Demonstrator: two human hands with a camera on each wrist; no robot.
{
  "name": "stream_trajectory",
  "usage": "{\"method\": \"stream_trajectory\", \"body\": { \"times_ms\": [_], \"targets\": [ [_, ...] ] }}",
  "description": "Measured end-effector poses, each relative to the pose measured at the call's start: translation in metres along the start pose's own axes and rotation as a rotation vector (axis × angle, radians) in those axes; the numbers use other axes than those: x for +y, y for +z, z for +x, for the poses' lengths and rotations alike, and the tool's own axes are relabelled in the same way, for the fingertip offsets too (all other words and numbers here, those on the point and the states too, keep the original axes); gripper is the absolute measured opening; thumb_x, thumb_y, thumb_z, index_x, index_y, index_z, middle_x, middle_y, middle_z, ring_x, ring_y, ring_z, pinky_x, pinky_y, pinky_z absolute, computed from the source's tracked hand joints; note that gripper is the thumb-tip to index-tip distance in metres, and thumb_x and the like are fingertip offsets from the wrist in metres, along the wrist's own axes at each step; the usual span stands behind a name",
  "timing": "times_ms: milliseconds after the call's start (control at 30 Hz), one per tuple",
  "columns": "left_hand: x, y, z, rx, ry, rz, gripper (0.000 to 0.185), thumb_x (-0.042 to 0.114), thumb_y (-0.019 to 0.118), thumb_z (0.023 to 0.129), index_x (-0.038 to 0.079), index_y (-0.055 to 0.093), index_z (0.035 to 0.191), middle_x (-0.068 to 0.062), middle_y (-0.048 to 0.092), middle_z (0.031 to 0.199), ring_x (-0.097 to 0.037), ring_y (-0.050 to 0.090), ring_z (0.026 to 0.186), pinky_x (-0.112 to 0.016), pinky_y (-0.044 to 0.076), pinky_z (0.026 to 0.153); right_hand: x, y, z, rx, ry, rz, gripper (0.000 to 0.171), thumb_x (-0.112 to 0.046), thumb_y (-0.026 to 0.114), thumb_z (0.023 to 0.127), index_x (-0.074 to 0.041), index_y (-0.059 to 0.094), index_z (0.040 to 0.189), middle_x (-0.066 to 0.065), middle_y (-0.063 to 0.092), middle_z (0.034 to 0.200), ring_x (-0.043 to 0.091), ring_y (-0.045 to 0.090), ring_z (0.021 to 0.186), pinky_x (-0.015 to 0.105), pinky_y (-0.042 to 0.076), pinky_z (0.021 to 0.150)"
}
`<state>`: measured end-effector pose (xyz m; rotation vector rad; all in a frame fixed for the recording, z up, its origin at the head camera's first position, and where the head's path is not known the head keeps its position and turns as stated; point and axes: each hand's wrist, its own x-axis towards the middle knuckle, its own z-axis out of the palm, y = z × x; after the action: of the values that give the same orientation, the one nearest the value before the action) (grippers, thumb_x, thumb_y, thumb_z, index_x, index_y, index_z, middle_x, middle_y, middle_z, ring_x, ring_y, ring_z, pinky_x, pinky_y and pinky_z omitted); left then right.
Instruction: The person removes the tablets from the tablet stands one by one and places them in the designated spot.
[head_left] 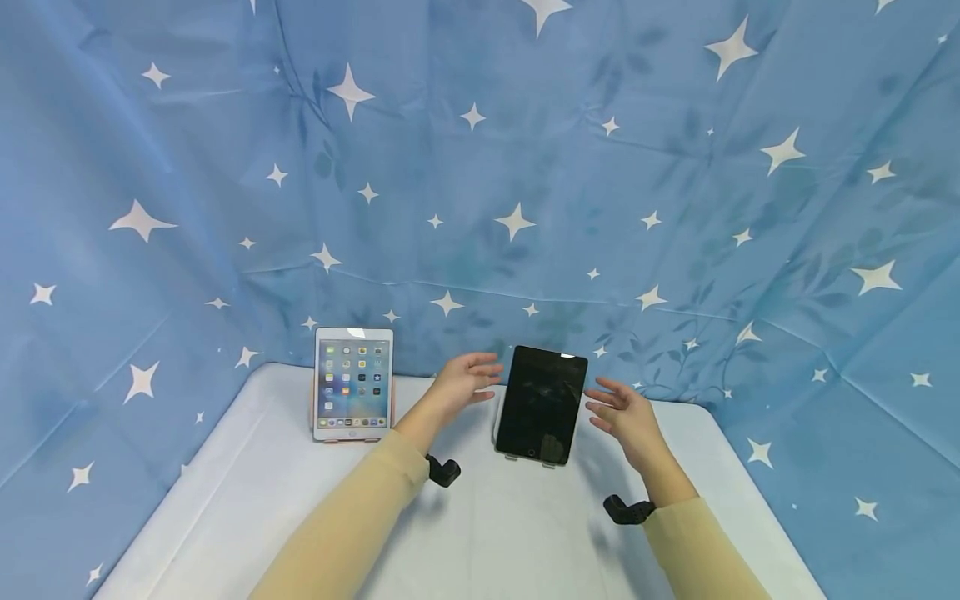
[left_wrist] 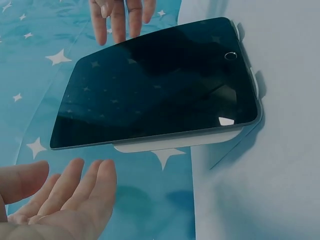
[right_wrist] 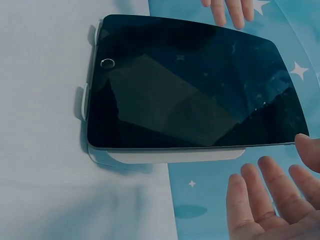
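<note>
The black tablet (head_left: pixel 542 404) has a super glossy glass front, mirror-like, catching reflections of the stars. Its stand (right_wrist: pixel 170 156) looks like smooth white plastic. The white tablet (head_left: pixel 353 382) is glossy glass too, screen lit. The tablecloth (head_left: pixel 487 533) is matt white fabric, and the starry blue backdrop (head_left: pixel 600 167) is thin creased cloth with a slight sheen.

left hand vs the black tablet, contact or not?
Apart. The left wrist view shows blue cloth between the left hand's straight fingers and the edge of the black tablet. The head view agrees: the hand is just beside it.
</note>
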<state>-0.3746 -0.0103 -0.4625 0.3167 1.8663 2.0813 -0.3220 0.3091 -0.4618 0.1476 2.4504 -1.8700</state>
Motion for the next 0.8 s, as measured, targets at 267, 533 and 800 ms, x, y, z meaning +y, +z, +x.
{"method": "stream_trajectory", "body": {
  "times_ms": [267,533,800],
  "targets": [
    [0.005,-0.005,0.012,-0.043,-0.035,-0.016,0.053,0.001,0.051,0.111,0.0,0.041,0.163,-0.018,0.052,0.164,-0.036,0.051,0.153,-0.051,0.048,0.124,-0.003,-0.007,0.005,-0.071,0.015,0.085,0.06,-0.008,0.051,0.113,-0.005,0.028,0.169,0.024,0.042,0.169,0.042,0.047,0.153,0.041,0.055,0.117],
    [0.007,-0.005,0.018,-0.057,-0.057,-0.003,0.052,0.003,0.052,0.112,0.005,0.044,0.163,-0.016,0.054,0.163,-0.034,0.053,0.151,-0.05,0.051,0.121,-0.001,-0.009,0.012,-0.088,0.027,0.114,0.061,-0.009,0.053,0.113,-0.005,0.029,0.168,0.024,0.042,0.169,0.04,0.049,0.152,0.048,0.05,0.122],
    [0.011,-0.002,0.022,-0.077,-0.048,0.017,0.053,0.004,0.053,0.111,0.008,0.044,0.163,-0.014,0.053,0.164,-0.033,0.053,0.151,-0.051,0.049,0.123,-0.008,-0.005,0.023,-0.059,-0.018,0.092,0.056,-0.006,0.051,0.112,-0.002,0.035,0.166,0.025,0.043,0.166,0.021,0.06,0.137,0.041,0.055,0.117]
  ]
}}
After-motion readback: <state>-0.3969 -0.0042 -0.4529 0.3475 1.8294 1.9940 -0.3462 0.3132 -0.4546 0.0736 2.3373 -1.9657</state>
